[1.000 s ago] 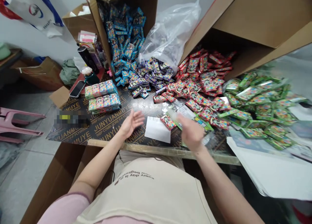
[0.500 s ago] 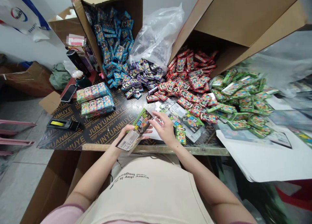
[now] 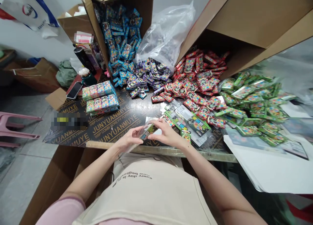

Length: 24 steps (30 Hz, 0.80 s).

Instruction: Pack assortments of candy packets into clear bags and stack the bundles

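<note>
A small printed plastic bag (image 3: 148,131) with a dark, colourful front is held over the table's front edge. My left hand (image 3: 130,139) grips its left side, with clear film hanging below the fingers. My right hand (image 3: 167,133) pinches its upper right end, fingers bent over it, hiding part of the print. To the right of that hand lie more flat printed bags (image 3: 199,125) with green edges and white labels. A green candy packet (image 3: 186,136) is close to my right wrist.
Blue packets (image 3: 127,52) spill from a carton at the back; purple packets (image 3: 151,74), red packets (image 3: 193,78) and green packets (image 3: 259,104) are heaped rightward. Bundled packets (image 3: 102,101) stand at left near a phone (image 3: 74,90) and a black flask (image 3: 84,60). White sheets (image 3: 274,169) lie at right.
The printed bag has turned from showing its long face to being mostly covered by my fingers. My right hand has closed in on its upper end. The view has shifted slightly left.
</note>
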Tool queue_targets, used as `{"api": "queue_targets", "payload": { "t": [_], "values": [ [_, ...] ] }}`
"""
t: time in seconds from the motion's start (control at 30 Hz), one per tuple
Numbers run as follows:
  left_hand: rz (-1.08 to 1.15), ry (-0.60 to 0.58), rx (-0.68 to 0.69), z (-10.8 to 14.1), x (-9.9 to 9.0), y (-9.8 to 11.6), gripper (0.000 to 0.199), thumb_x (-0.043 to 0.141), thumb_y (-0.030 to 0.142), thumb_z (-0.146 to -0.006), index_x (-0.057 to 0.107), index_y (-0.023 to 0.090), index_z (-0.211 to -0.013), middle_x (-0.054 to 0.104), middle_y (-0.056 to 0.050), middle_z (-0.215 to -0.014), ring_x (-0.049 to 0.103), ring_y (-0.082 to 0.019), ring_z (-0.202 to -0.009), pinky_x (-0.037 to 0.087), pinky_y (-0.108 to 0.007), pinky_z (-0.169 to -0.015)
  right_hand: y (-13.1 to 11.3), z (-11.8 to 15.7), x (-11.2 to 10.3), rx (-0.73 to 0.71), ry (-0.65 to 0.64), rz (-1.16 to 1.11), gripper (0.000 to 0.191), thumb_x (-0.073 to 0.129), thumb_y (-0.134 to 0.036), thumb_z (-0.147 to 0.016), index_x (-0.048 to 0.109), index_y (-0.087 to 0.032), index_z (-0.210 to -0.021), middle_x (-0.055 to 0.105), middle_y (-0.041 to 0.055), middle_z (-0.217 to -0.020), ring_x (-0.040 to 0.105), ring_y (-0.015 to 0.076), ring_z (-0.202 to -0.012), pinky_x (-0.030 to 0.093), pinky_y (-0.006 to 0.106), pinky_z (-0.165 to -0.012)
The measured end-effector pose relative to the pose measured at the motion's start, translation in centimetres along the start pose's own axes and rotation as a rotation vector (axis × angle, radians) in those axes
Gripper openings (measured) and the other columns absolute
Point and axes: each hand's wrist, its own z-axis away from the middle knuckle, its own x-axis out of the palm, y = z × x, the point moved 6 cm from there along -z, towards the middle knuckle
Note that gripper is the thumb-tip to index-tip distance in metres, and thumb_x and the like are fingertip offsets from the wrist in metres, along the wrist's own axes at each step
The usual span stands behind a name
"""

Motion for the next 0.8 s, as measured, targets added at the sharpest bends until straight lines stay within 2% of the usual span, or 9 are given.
{"api": "queue_targets", "payload": {
  "t": [0.1,0.17,0.27,0.33,0.4,0.5,0.53,0.7,0.8],
  "values": [
    [-0.065,0.010,-0.004,0.2,0.0,-0.3,0.052,0.077,0.031,-0.064,0.069,0.016,-0.113,0.071,-0.010,-0.114,0.063,-0.030,-0.111,0.039,-0.040,-0.104,0.3,0.0,0.4,0.055,-0.011,0.001,0.066,0.075,-0.047,-0.075,0.055,-0.024,-0.133,0.067,0.0080,-0.115,0.057,0.0240,-0.097,0.045,0.039,-0.090],
    [-0.091,0.063,0.022,0.1,-0.4,-0.4,0.045,0.074,0.035,-0.069,0.070,0.015,-0.110,0.073,-0.010,-0.109,0.065,-0.029,-0.106,0.042,-0.040,-0.100,0.3,-0.2,0.3,0.076,0.041,-0.015,0.074,0.075,-0.047,-0.075,0.048,-0.025,-0.140,0.065,0.0084,-0.117,0.058,0.0247,-0.099,0.044,0.043,-0.093],
    [-0.053,0.145,0.034,0.1,-1.0,-0.1,0.045,0.073,0.039,-0.071,0.069,0.013,-0.107,0.075,-0.010,-0.094,0.070,-0.027,-0.088,0.049,-0.040,-0.089,0.4,-0.5,-0.3,0.085,0.280,-0.078,0.071,0.075,-0.051,-0.074,0.051,-0.028,-0.137,0.058,0.0099,-0.130,0.052,0.0288,-0.117,0.039,0.048,-0.103],
    [-0.001,0.165,0.039,0.2,-1.0,0.3,0.045,0.073,0.039,-0.070,0.068,0.012,-0.106,0.076,-0.011,-0.090,0.071,-0.027,-0.082,0.052,-0.040,-0.084,1.4,-0.2,-0.6,0.168,0.476,-0.202,0.078,0.076,-0.054,-0.070,0.048,-0.029,-0.138,0.047,0.0109,-0.143,0.043,0.0308,-0.131,0.037,0.049,-0.107],
    [0.065,0.147,0.048,0.5,-0.9,0.8,0.046,0.072,0.039,-0.068,0.069,0.011,-0.104,0.075,-0.012,-0.092,0.071,-0.028,-0.085,0.053,-0.040,-0.084,2.7,0.0,0.5,0.298,0.515,-0.432,0.086,0.077,-0.057,-0.067,0.044,-0.028,-0.141,0.045,0.0128,-0.145,0.045,0.0311,-0.131,0.041,0.048,-0.103],
    [0.123,0.125,0.033,0.8,-0.7,0.8,0.046,0.067,0.042,-0.069,0.071,0.010,-0.102,0.075,-0.013,-0.096,0.071,-0.030,-0.090,0.053,-0.041,-0.085,3.1,-0.4,3.3,0.392,0.328,-0.781,0.074,0.080,-0.053,-0.063,0.055,-0.023,-0.127,0.064,0.0118,-0.122,0.062,0.0270,-0.109,0.049,0.042,-0.093],
    [0.116,0.133,0.030,0.8,-0.8,0.7,0.046,0.067,0.043,-0.070,0.071,0.010,-0.102,0.075,-0.013,-0.095,0.071,-0.030,-0.090,0.053,-0.041,-0.084,2.9,-0.5,3.7,0.403,0.308,-0.852,0.068,0.081,-0.050,-0.064,0.058,-0.023,-0.121,0.069,0.0092,-0.112,0.065,0.0246,-0.102,0.051,0.039,-0.090],
    [0.062,0.180,0.042,0.7,-1.2,0.2,0.047,0.071,0.044,-0.067,0.070,0.011,-0.101,0.075,-0.012,-0.091,0.070,-0.030,-0.088,0.053,-0.039,-0.081,2.7,-0.6,3.4,0.469,0.393,-1.055,0.064,0.085,-0.036,-0.060,0.061,-0.023,-0.118,0.070,-0.0033,-0.076,0.066,0.0146,-0.074,0.052,0.029,-0.075],
    [0.016,0.170,0.053,0.7,-1.2,0.2,0.045,0.072,0.045,-0.069,0.071,0.011,-0.098,0.075,-0.012,-0.091,0.069,-0.029,-0.092,0.051,-0.039,-0.086,3.0,-0.8,3.5,0.510,0.347,-1.109,0.045,0.087,-0.036,-0.055,0.069,-0.018,-0.092,0.069,-0.0025,-0.071,0.063,0.0122,-0.065,0.051,0.027,-0.070]
  ]
}}
